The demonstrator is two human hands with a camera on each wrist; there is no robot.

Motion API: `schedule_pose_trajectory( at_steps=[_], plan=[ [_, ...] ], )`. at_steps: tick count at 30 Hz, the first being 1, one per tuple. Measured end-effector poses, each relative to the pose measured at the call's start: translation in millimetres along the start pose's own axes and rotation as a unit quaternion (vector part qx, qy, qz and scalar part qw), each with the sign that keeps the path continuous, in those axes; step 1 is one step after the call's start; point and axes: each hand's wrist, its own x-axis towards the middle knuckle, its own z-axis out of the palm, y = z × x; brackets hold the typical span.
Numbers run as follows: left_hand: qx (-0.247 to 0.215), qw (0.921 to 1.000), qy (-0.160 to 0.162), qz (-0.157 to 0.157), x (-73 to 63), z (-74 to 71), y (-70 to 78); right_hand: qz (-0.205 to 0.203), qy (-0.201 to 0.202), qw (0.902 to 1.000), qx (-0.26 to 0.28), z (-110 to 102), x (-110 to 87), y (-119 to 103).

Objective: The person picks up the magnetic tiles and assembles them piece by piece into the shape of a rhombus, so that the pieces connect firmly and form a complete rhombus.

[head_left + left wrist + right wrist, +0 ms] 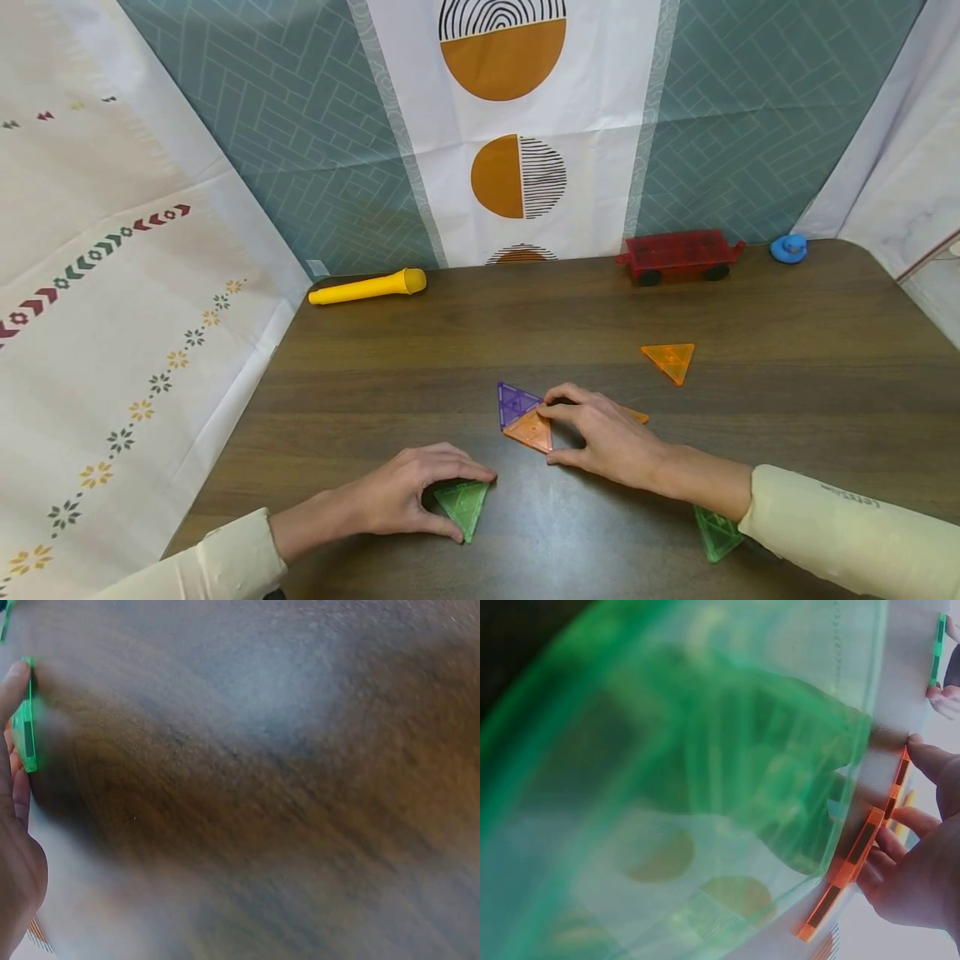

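My left hand (401, 493) holds a translucent green triangle magnetic tile (465, 505) by its edges, thumb at the near corner and fingertips at the far one. In the left wrist view that tile (28, 735) appears edge-on. Further right, my right hand (611, 437) pinches an orange triangle tile (529, 431) between thumb and fingers. This orange tile lies edge to edge with a purple triangle tile (517, 403) on the table. Another orange tile (637, 415) is mostly hidden behind the right hand.
A loose orange triangle tile (671, 361) lies beyond the right hand. Another green tile (717, 533) sits partly under the right forearm. Along the back edge are a yellow toy microphone (367, 287), a red wheeled car base (681, 255) and a blue rubber duck (788, 248).
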Motion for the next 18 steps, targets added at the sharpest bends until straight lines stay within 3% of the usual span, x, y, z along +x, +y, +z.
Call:
schedule_pose_trajectory(
  at_steps=[5, 11, 18],
  plan=[
    [0.003, 0.9996, 0.024, 0.012, 0.3, 2.7, -0.4, 0.0, -0.003, 1.0, 0.001, -0.4, -0.5, -0.2],
    [-0.041, 0.9985, 0.033, -0.016, -1.8, 3.4, 1.6, -0.001, -0.003, 1.0, 0.001, -0.5, -0.3, -0.6],
    [-0.058, 0.9967, 0.044, -0.037, -0.6, 2.5, 3.7, -0.003, 0.0, 1.0, 0.001, -1.1, 0.2, -0.7]
  ],
)
